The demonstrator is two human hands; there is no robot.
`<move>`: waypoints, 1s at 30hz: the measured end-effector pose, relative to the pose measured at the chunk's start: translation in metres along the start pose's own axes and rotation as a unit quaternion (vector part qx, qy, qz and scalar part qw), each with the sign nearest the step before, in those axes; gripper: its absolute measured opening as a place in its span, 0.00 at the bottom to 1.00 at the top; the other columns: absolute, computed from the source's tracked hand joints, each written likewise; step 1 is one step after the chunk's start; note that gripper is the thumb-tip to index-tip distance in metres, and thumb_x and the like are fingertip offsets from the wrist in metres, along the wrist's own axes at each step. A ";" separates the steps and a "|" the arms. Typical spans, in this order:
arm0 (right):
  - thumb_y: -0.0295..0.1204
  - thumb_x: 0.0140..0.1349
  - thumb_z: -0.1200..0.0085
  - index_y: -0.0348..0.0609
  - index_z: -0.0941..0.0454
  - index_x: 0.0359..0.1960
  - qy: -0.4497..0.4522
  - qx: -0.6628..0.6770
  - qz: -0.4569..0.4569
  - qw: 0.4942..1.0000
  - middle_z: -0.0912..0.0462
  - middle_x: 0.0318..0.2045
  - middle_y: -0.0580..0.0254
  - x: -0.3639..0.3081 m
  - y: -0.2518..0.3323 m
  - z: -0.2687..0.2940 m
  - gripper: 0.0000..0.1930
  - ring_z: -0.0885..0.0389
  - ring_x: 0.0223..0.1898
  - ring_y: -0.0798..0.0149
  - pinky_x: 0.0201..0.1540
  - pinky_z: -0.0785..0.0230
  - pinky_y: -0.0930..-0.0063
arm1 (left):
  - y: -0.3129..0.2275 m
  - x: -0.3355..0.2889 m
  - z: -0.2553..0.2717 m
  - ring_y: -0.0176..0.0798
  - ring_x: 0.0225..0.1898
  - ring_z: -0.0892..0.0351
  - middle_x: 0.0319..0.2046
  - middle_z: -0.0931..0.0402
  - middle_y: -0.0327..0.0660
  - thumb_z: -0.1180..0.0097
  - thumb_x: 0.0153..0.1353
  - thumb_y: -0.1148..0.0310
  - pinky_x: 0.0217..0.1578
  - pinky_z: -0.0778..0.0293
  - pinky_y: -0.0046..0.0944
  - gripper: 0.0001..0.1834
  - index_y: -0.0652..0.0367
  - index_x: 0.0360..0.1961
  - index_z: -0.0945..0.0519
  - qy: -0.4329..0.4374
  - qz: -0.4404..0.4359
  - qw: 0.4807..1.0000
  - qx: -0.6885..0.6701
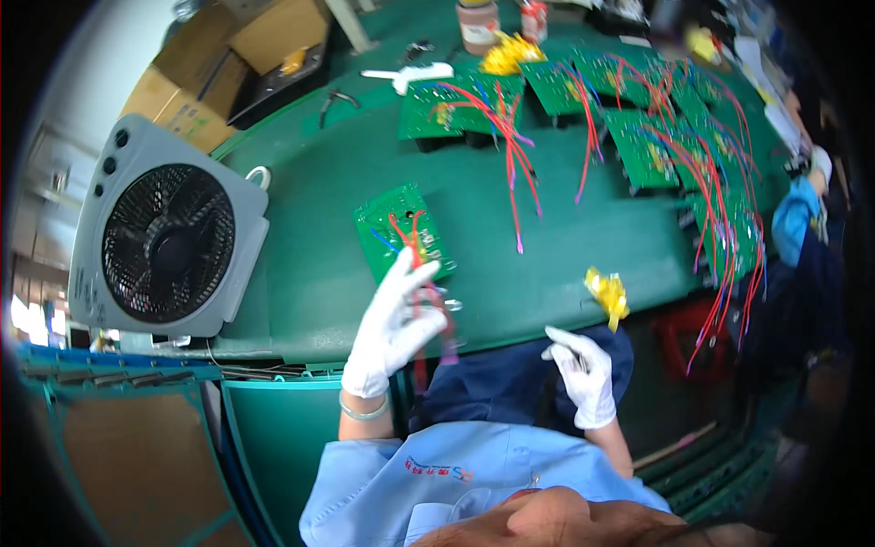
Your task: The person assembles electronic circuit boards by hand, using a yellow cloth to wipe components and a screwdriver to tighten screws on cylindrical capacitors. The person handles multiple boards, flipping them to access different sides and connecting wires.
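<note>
A green circuit board (378, 214) with red and blue wires lies on the bench in front of me. My left hand (387, 328), in a white glove, is at its near edge, with the fingers closed around the board's red wires (428, 296). The wires' ends hang blurred beside the palm. My right hand (586, 378), also gloved, hovers by the bench's front edge, fingers bent toward the thumb. Something small and dark shows between them, too unclear to name. Beyond that hand is a yellow bundle of small pieces (608, 294) on the bench edge.
Several wired circuit boards (647, 150) fill the right and back of the green bench (319, 301). A grey box fan (169, 232) stands at left. Farther back are pliers (335, 102), a white tool (410, 75), a yellow pile (512, 55) and a jar (478, 27). A co-worker's gloved hand (820, 164) is at far right.
</note>
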State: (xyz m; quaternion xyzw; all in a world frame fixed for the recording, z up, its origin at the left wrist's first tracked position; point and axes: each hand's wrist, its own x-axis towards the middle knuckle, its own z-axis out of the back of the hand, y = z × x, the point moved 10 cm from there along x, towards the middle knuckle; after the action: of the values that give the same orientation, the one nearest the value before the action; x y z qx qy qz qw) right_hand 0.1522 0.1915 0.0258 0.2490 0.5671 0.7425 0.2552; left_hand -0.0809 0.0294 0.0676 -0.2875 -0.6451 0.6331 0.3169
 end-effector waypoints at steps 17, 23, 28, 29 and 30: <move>0.42 0.71 0.48 0.36 0.31 0.67 -0.093 -0.134 0.000 0.987 0.22 0.31 0.63 0.020 0.041 0.075 0.28 0.30 0.27 0.74 0.38 0.32 0.79 | 0.059 0.125 0.023 0.26 0.42 0.22 0.40 0.18 0.36 0.37 0.65 0.56 0.44 0.28 0.27 0.23 0.64 0.51 0.20 0.147 0.215 0.950 0.173; 0.28 0.62 0.38 0.41 0.24 0.60 -0.063 -0.231 0.047 0.970 0.17 0.37 0.52 0.054 0.059 0.033 0.23 0.16 0.39 0.60 0.46 0.25 0.70 | 0.070 0.113 -0.004 0.24 0.33 0.21 0.36 0.17 0.34 0.34 0.62 0.60 0.38 0.25 0.27 0.18 0.64 0.44 0.18 0.148 0.236 0.959 0.045; 0.25 0.62 0.36 0.39 0.21 0.56 -0.086 -0.151 -0.025 0.984 0.17 0.37 0.59 0.065 0.041 0.031 0.20 0.21 0.37 0.68 0.47 0.28 0.75 | 0.050 0.115 0.011 0.24 0.34 0.20 0.35 0.16 0.35 0.31 0.59 0.68 0.37 0.25 0.27 0.14 0.65 0.43 0.17 0.101 0.163 0.979 -0.067; 0.25 0.64 0.38 0.38 0.22 0.56 -0.129 -0.054 -0.073 0.987 0.18 0.36 0.64 0.064 0.028 0.038 0.19 0.23 0.36 0.73 0.47 0.29 0.78 | 0.058 0.119 0.024 0.24 0.34 0.20 0.36 0.16 0.36 0.32 0.60 0.68 0.37 0.24 0.27 0.14 0.65 0.43 0.16 0.080 0.145 0.983 -0.085; 0.29 0.71 0.46 0.34 0.23 0.57 -0.182 0.024 -0.049 0.982 0.21 0.33 0.71 0.065 0.021 0.050 0.16 0.26 0.35 0.80 0.41 0.30 0.83 | 0.057 0.122 0.033 0.25 0.34 0.19 0.36 0.15 0.36 0.33 0.61 0.68 0.37 0.23 0.28 0.13 0.64 0.44 0.16 0.062 0.145 0.982 -0.100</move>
State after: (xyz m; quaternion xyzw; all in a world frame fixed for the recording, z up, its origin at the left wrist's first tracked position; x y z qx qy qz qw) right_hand 0.1346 0.2653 0.0630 0.3582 0.5407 0.6572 0.3840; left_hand -0.1858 0.1045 0.0158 -0.4469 -0.6360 0.5853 0.2308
